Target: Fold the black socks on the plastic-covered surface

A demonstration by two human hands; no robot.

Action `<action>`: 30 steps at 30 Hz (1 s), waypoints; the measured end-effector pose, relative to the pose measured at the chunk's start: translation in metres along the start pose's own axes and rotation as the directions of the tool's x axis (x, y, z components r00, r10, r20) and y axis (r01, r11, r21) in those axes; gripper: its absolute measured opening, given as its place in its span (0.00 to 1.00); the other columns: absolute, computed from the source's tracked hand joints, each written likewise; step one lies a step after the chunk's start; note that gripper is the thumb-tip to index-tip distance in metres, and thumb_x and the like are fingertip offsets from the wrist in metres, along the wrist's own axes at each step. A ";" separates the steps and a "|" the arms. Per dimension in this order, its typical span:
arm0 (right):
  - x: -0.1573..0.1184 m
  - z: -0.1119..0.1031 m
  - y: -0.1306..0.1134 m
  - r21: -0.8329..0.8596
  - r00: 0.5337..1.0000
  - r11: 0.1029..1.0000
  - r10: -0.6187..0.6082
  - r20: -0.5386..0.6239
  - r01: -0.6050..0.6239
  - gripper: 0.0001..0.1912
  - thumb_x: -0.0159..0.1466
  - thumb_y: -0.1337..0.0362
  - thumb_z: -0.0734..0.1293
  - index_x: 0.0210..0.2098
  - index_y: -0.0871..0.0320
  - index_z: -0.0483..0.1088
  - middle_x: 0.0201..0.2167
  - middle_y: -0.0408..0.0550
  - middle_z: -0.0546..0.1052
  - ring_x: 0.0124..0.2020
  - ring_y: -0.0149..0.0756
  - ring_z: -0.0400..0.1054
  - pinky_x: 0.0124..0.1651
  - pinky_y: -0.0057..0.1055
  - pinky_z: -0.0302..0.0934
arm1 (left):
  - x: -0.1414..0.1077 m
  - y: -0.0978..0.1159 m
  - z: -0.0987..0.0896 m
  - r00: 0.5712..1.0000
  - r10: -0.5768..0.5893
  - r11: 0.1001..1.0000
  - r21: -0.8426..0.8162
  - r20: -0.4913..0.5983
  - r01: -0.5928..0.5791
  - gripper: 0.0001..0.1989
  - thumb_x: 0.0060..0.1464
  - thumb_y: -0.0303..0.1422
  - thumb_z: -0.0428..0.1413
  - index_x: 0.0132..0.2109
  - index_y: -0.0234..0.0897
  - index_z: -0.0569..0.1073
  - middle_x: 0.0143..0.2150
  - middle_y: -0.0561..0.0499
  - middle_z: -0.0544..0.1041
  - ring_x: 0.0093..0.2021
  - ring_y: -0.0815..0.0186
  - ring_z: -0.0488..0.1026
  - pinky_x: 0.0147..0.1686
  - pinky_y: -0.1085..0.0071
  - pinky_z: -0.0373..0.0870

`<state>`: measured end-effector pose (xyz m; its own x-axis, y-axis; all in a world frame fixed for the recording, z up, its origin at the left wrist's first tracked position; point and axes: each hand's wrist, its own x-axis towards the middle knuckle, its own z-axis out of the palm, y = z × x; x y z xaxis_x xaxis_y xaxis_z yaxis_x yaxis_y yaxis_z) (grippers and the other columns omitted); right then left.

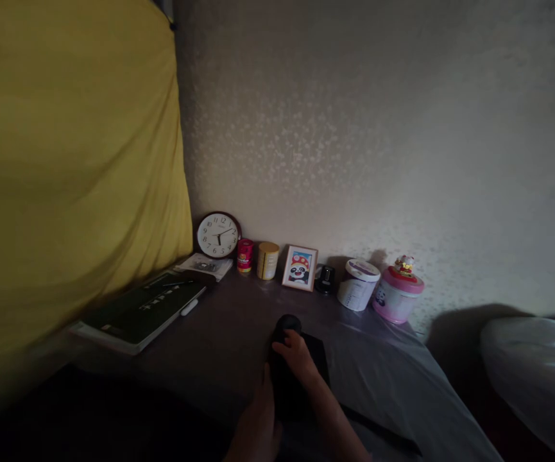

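Low in the middle lies a black object with a rounded end (287,322), too dark for me to tell its kind. My right hand (297,356) is closed on its top near that end, thumb and fingers bent. Along its left side is my left hand (260,414), fingers against the edge and partly lost in shadow. A flat black panel (319,350) shows under and to the right of my right hand. From beneath my right forearm a black strap-like strip (383,430) runs to the lower right.
A dark green board (147,308) lies left on the grey-covered table (229,333). Along the wall stand a clock (218,235), a red can (245,255), a yellow-lidded can (267,260), a framed panda picture (299,267), a white tub (358,284) and a pink tub (397,295). Yellow cloth (75,141) hangs left.
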<state>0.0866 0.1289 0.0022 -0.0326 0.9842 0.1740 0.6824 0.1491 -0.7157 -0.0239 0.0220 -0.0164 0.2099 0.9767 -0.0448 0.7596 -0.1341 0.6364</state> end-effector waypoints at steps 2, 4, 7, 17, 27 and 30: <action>-0.001 0.004 -0.004 -0.018 0.995 0.996 0.089 0.048 -0.088 0.24 0.53 0.62 0.66 0.49 0.62 0.67 0.41 0.55 0.76 0.43 0.42 0.71 0.39 0.30 0.63 | 0.000 0.000 0.000 1.000 0.004 1.000 -0.009 0.004 -0.004 0.42 0.41 0.14 0.43 0.63 0.21 0.35 0.66 0.32 0.39 0.64 0.62 0.47 0.60 0.69 0.50; -0.001 0.004 -0.008 -0.030 0.985 0.990 0.143 0.093 -0.141 0.25 0.53 0.63 0.66 0.50 0.62 0.66 0.42 0.53 0.76 0.42 0.40 0.71 0.38 0.29 0.62 | 0.001 -0.004 0.002 1.000 0.020 1.000 -0.018 -0.002 -0.020 0.41 0.41 0.15 0.43 0.63 0.20 0.35 0.66 0.32 0.40 0.64 0.62 0.49 0.60 0.69 0.51; -0.001 0.002 -0.012 -0.031 0.979 0.989 0.149 0.141 -0.146 0.23 0.54 0.62 0.66 0.49 0.62 0.65 0.37 0.51 0.77 0.39 0.39 0.71 0.37 0.28 0.61 | 0.002 -0.019 0.010 0.998 0.054 0.999 0.004 -0.022 -0.054 0.40 0.44 0.18 0.45 0.64 0.23 0.37 0.66 0.32 0.44 0.63 0.62 0.53 0.59 0.68 0.54; -0.004 0.005 -0.013 0.348 0.945 0.922 0.052 0.322 -0.169 0.16 0.58 0.65 0.58 0.44 0.65 0.62 0.26 0.48 0.77 0.24 0.31 0.70 0.29 0.27 0.61 | -0.004 -0.033 0.005 0.852 0.331 0.923 0.329 -0.406 -0.202 0.17 0.55 0.36 0.48 0.51 0.37 0.65 0.51 0.41 0.70 0.49 0.58 0.70 0.46 0.63 0.69; -0.003 0.001 -0.013 0.341 0.937 0.931 0.004 0.350 -0.131 0.14 0.54 0.66 0.60 0.40 0.62 0.67 0.27 0.47 0.79 0.20 0.27 0.65 0.26 0.26 0.58 | 0.005 -0.005 -0.004 0.843 0.393 0.888 0.389 -0.366 -0.245 0.11 0.51 0.24 0.45 0.35 0.39 0.70 0.39 0.48 0.72 0.38 0.59 0.70 0.37 0.59 0.71; -0.002 0.002 -0.012 0.327 0.939 0.937 -0.001 0.345 -0.119 0.14 0.54 0.66 0.60 0.40 0.62 0.68 0.27 0.46 0.79 0.19 0.27 0.65 0.26 0.26 0.58 | 0.004 -0.002 -0.010 0.858 0.379 0.894 0.375 -0.346 -0.243 0.10 0.53 0.25 0.44 0.32 0.38 0.69 0.36 0.48 0.72 0.37 0.59 0.70 0.36 0.58 0.71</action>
<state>0.0770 0.1251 0.0084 -0.2829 0.9566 -0.0692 0.4044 0.0535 -0.9130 -0.0304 0.0278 -0.0100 0.2546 0.8455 0.4693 0.8592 -0.4205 0.2914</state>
